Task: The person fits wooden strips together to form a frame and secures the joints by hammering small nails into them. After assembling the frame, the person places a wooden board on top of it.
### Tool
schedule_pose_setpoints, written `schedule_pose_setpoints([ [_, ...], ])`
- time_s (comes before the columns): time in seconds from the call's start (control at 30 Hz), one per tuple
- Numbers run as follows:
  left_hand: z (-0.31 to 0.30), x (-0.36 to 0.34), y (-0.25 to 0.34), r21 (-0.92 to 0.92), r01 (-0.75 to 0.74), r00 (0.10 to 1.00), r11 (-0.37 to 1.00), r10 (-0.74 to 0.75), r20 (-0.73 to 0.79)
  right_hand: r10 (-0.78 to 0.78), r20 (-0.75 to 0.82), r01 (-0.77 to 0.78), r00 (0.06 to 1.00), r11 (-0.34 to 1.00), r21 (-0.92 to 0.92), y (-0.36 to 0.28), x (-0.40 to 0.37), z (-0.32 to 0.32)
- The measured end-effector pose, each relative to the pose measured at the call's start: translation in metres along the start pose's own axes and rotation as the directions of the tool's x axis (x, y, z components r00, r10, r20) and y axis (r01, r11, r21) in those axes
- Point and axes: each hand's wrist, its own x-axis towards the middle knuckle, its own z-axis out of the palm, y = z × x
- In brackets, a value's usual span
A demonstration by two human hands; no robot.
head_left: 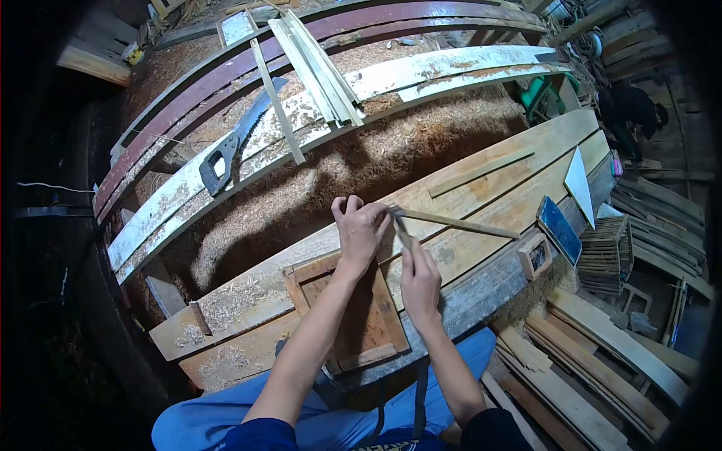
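My left hand (359, 229) is closed at the near end of a thin wooden strip (459, 222), which slants off to the right over the bench planks. In my right hand (419, 278) is a slim knife-like tool (403, 234); its dark tip meets the strip beside my left fingers. The exact contact is partly hidden. Below both hands, a wooden frame with a brown inner panel (353, 319) lies on the bench, partly covered by my left forearm.
Pale planks (481, 184) form the bench, with shavings (233, 301) at its left. Beyond lie a handsaw (218, 161) and several thin strips (312, 71) on a white board. A blue block (559, 229) stands right. Another person (632, 113) bends at far right, near stacked timber (594, 361).
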Motion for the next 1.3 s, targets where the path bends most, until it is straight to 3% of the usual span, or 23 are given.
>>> schedule_pose_setpoints([
  [0.13,0.0,0.005,-0.002,0.003,-0.03,0.999,1.0,0.03,-0.032,-0.1,-0.166,0.105,0.981,0.994,0.023,-0.003,0.0,0.0],
  [0.27,-0.003,0.005,0.001,0.007,0.008,1.0,1.0,-0.008,0.018,-0.039,0.018,0.039,0.999,0.999,-0.03,0.006,0.004,0.0],
  [0.33,-0.001,0.009,-0.001,-0.009,0.007,1.0,1.0,-0.007,-0.011,-0.044,-0.003,0.045,0.999,0.999,0.01,0.003,0.005,0.002],
  [0.4,0.0,0.005,-0.003,0.006,-0.047,0.998,0.999,0.047,-0.048,-0.085,-0.144,0.09,0.986,0.996,0.028,-0.001,-0.003,0.0],
  [0.47,0.0,0.001,0.001,-0.011,-0.02,1.0,1.0,0.02,-0.021,-0.058,-0.136,0.062,0.989,0.998,0.024,0.002,-0.006,0.001],
  [0.53,-0.004,0.005,0.002,-0.007,0.022,1.0,1.0,-0.022,0.019,-0.003,0.01,0.003,1.0,1.0,-0.006,0.001,0.003,0.002],
  [0.6,-0.003,0.013,-0.003,0.004,0.001,1.0,1.0,-0.001,-0.015,0.018,0.007,-0.018,1.0,0.997,0.069,-0.004,0.008,-0.002],
  [0.67,0.0,0.004,-0.004,0.003,-0.032,0.999,0.999,0.032,-0.022,-0.002,-0.142,0.006,0.99,1.0,0.026,-0.003,0.003,-0.006],
  [0.8,0.001,0.003,-0.005,-0.061,0.0,0.999,0.998,-0.002,-0.035,0.163,-0.069,-0.156,0.984,0.983,0.097,0.018,0.032,-0.009],
  [0.97,-0.001,0.0,-0.006,-0.058,0.045,0.999,0.997,-0.046,-0.026,0.132,-0.082,-0.127,0.988,0.99,0.066,0.065,0.053,0.01],
  [1.17,0.011,-0.002,-0.016,-0.104,0.092,0.995,0.99,-0.095,-0.032,0.039,-0.106,-0.03,0.994,0.996,0.083,0.073,0.06,0.007],
  [1.3,0.01,-0.003,-0.015,-0.07,0.121,0.991,0.99,-0.125,-0.055,0.071,-0.069,-0.067,0.995,0.996,0.05,0.073,0.068,0.005],
])
